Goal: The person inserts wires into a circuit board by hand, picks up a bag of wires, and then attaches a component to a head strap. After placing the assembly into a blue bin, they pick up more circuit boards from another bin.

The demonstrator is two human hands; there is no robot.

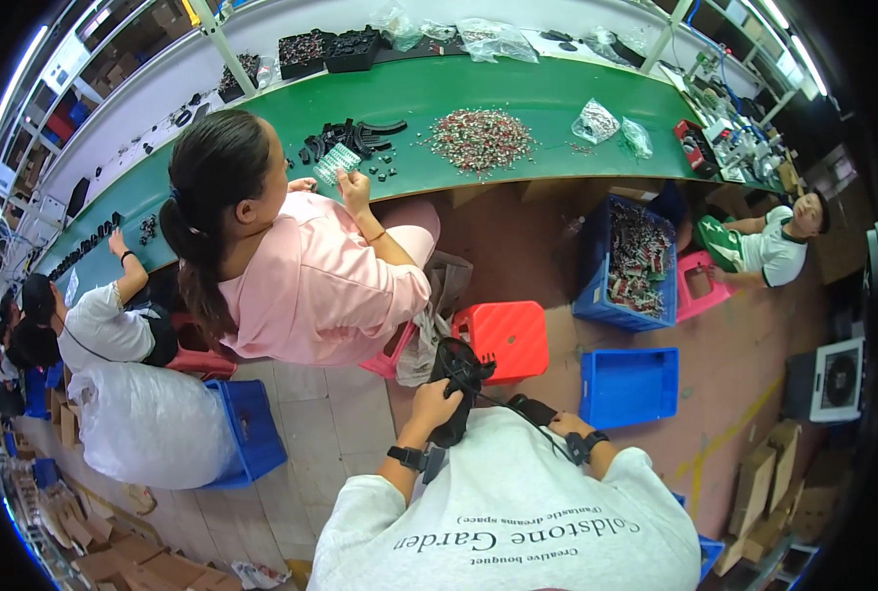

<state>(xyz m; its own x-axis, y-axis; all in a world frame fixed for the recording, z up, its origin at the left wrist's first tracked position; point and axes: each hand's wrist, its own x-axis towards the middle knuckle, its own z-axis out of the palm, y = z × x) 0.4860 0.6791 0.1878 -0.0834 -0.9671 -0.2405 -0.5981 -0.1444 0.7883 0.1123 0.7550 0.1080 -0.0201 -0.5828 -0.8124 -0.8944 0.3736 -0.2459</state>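
My left hand [437, 404] is closed on a black pouch-like thing [451, 426] in front of my waist; its exact kind is unclear. A dark clip-like piece with prongs [470, 366] shows at its top, and a thin black cord [518, 412] runs from there to the right across my shirt. My right hand [571, 426] is at the right side of my waist, fingers curled by the end of a small dark object [531, 412]. What that object is, and how firmly I grip it, is partly hidden. Both my wrists wear black bands.
A red stool [503, 340] stands just ahead. Blue crates [630, 387] lie to the right, one full of small parts. A person in pink [321, 281] sits at the green bench [557, 94], holding a pale sheet of parts; others sit left and right. A plastic-wrapped bundle [148, 424] is at left.
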